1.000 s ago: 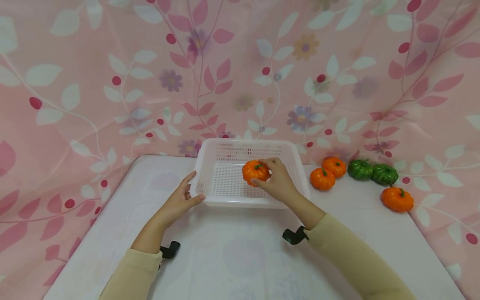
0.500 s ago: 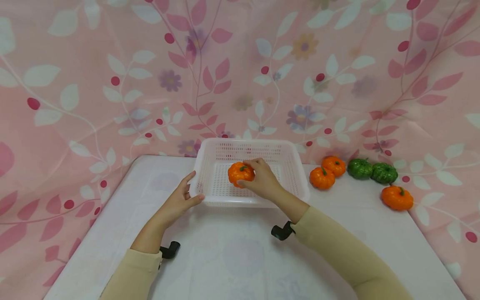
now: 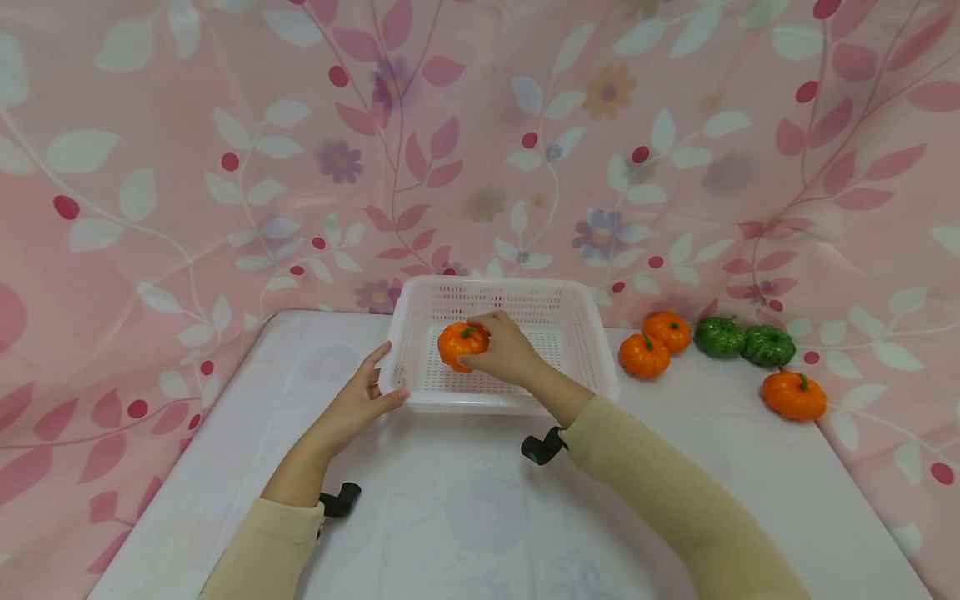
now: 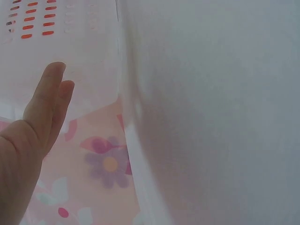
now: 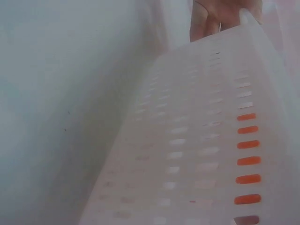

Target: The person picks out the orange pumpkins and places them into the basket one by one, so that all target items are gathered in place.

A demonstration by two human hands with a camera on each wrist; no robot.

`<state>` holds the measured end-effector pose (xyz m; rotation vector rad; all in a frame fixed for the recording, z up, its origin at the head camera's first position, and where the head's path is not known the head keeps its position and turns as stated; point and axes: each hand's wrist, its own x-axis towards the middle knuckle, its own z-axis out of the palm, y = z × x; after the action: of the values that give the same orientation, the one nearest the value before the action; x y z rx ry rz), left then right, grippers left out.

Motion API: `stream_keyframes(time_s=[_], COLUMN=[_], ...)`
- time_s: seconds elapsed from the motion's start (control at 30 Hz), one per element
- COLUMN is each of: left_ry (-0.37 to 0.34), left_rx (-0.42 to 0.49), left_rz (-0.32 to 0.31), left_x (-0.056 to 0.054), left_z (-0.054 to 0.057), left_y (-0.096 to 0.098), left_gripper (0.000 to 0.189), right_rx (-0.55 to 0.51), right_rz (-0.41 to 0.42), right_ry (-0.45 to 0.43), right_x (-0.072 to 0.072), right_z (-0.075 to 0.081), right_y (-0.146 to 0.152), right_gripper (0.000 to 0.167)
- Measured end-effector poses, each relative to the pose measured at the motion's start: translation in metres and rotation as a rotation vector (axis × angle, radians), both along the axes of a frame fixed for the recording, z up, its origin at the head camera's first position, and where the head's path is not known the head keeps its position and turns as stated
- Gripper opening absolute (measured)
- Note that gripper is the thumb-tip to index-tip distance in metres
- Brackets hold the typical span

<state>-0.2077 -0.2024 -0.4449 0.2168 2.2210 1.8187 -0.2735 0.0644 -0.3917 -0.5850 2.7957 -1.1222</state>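
In the head view, a small orange pumpkin with a green stem is inside the outline of the white slotted basket. My right hand holds it from the right, thumb in front and fingers behind. Whether the pumpkin touches the basket floor cannot be told. My left hand rests at the basket's front left corner, thumb at the rim and fingers along the left side. The left wrist view shows straight fingers against the basket's outer wall. Orange shows through slots in the basket wall in the right wrist view.
Right of the basket lie two orange pumpkins close together, then two green pumpkins side by side. Another orange pumpkin lies near the table's right edge. A pink floral cloth hangs behind the white table.
My right hand has moved left across the basket, carrying the orange pumpkin from right of its middle to the left part. The left hand and the basket have stayed in place.
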Motion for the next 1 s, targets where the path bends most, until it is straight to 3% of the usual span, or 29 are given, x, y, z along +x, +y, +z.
stream_keyframes(time_s=[0.63,1.0], left_ry=[0.002,-0.003], left_rx=[-0.013,-0.025], left_rz=[0.004,0.006], left_x=[0.000,0.000], left_z=[0.000,-0.001], left_y=[-0.001,-0.001], left_gripper=[0.094,0.091], right_rx=[0.132,0.128], right_rz=[0.109,0.070], right_ry=[-0.140,-0.206], right_x=[-0.027,-0.032], right_z=[-0.017,-0.031], right_y=[-0.018,-0.021], right_gripper=[0.060,0.058])
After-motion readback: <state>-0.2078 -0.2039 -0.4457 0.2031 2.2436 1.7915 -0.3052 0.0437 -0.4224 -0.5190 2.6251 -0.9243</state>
